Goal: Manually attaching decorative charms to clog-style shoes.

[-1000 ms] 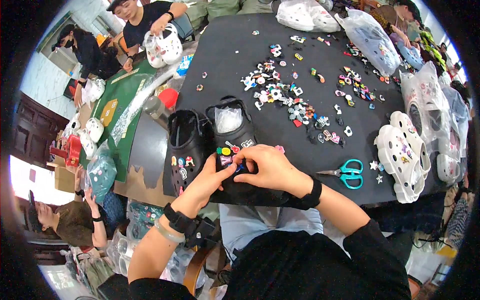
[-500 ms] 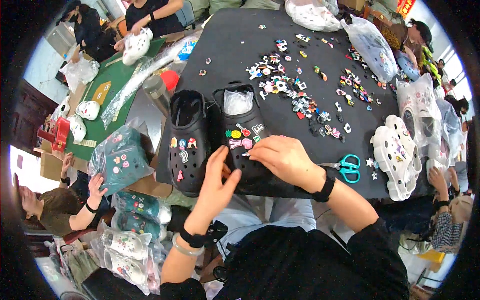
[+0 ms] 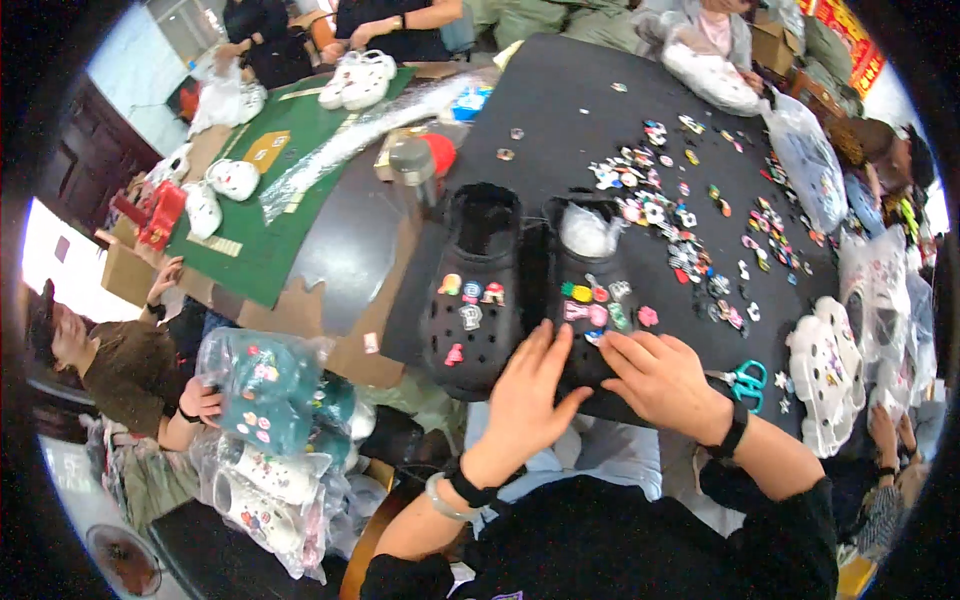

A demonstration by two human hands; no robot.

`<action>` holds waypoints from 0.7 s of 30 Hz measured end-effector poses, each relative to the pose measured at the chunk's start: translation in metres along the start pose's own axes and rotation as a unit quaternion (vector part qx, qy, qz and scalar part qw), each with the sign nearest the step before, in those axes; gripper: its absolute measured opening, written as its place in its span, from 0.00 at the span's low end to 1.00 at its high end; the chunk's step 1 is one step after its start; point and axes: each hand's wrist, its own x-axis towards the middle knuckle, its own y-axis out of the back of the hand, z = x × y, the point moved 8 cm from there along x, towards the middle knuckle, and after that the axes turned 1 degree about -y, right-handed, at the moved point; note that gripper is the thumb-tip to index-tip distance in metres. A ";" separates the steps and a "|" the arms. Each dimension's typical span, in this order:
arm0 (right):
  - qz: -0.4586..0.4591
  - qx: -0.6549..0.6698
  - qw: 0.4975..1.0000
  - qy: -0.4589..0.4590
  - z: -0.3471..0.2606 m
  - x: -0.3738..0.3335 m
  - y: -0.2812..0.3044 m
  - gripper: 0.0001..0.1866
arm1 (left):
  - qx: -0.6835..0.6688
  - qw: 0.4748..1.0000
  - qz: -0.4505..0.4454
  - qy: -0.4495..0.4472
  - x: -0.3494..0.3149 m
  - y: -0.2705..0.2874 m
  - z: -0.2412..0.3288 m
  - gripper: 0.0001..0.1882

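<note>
Two black clogs stand side by side on the dark table, toes toward me. Several coloured charms sit in the holes of the left clog. On the right clog are more, among them a pineapple charm and a pink bow charm; crumpled clear plastic fills its opening. My left hand lies against the right clog's toe, fingers straight and thumb apart. My right hand rests across the same toe with fingers outstretched, its fingertips at a small blue-and-white charm.
Loose charms are scattered beyond the clogs. Teal-handled scissors and a white clog lie to the right. A grey bottle stands behind the left clog. Co-workers handle bagged clogs around the tables; green clogs in a bag are at left.
The view has shifted, so the table sits farther right. My right fingers have gone from pinching the small charm to lying spread on the toe beside it. A pink charm shows on the clog's right side.
</note>
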 end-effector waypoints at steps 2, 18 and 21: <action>-0.016 -0.007 1.000 0.000 -0.002 0.003 -0.004 0.25 | -0.007 1.000 0.005 0.012 0.000 0.000 -0.001 0.42; 0.191 0.224 0.952 -0.088 0.041 -0.003 -0.003 0.11 | 0.063 0.994 -0.080 -0.039 0.024 0.031 0.025 0.27; 0.253 0.331 0.894 -0.164 0.053 -0.017 -0.022 0.05 | 0.122 0.989 0.006 -0.088 0.055 0.071 0.025 0.26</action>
